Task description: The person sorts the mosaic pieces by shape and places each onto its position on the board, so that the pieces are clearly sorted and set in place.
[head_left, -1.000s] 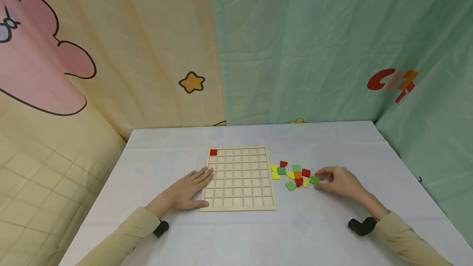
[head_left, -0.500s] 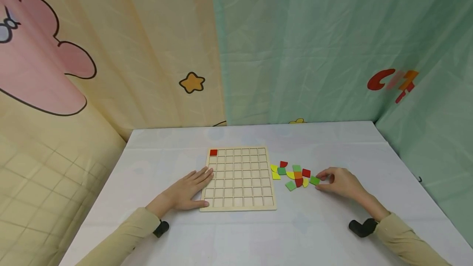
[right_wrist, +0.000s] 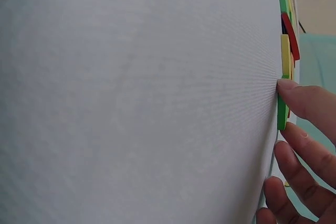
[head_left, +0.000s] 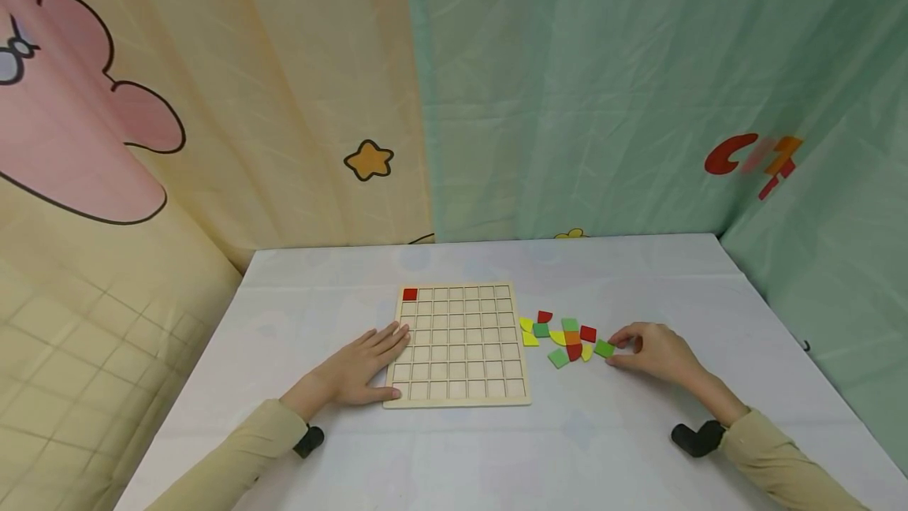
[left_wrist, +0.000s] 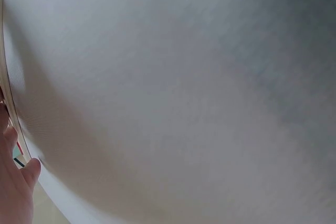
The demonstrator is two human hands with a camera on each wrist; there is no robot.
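Note:
A pale wooden board with a grid of square cells lies on the table, and a red square tile fills its far-left cell. My left hand rests with straight, spread fingers on the board's left edge. To the right of the board, my right hand pinches a green square tile between thumb and forefinger. The right wrist view shows thumb and forefinger at opposite ends of this green tile, which lies flat on the table. Only part of the left hand shows in the left wrist view.
Between the board and my right hand lie several loose tiles: an orange square, a red square, a light green square, a yellow piece and a red rounded piece among them. A white cloth covers the table; curtains hang behind.
The green tile has turned and shifted very slightly in my right fingers. My left hand and the board have stayed in place.

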